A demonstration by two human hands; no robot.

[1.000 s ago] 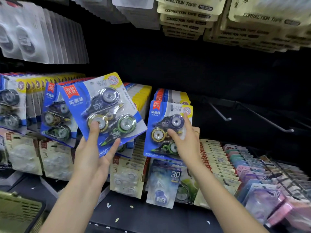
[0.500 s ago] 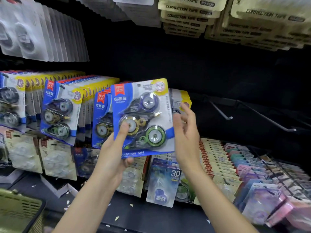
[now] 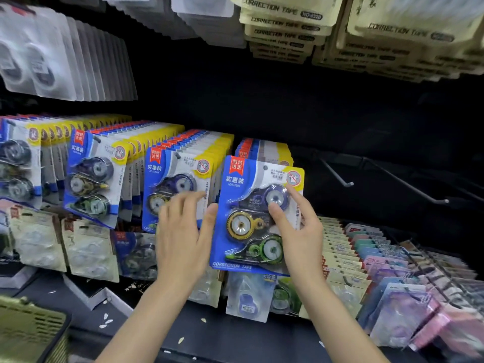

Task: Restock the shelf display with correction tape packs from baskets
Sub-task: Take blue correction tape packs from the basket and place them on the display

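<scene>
The right hand (image 3: 301, 231) pinched the blue correction tape pack (image 3: 258, 216) before the fourth peg row, the open left hand (image 3: 183, 237) steadying its left edge; judged light, stiff carded blister, best held by card edges.

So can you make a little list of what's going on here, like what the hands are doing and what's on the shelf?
pack in front: blue correction tape pack, on the fourth row
right hand: fingers curled on the pack's face
left hand: open, thumb at the pack's left edge
hooks: bare, right of the pack
basket: bottom left corner
</scene>
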